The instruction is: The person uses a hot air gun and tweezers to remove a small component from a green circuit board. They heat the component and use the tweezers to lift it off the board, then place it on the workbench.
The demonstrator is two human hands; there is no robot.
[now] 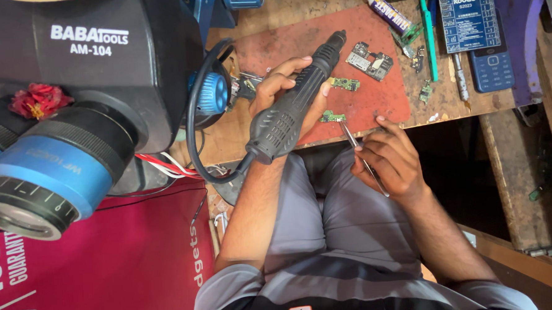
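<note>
Microscope eyepieces (38,178) are looming lower left. Left hand (285,89) is wrapping its fingers around a dark rotary tool (295,98) over the red mat (373,101) on the tabletop (238,135); right hand (391,159) is pinching tweezers (363,160) near a small green circuit board (333,116).

The left hand (285,89) is raised with its fingers curled in a closed grip, thumb on top, forearm running down toward the body. The right hand (391,159) sits lower, fingers bent and pinched together, wrist angled inward.
</note>
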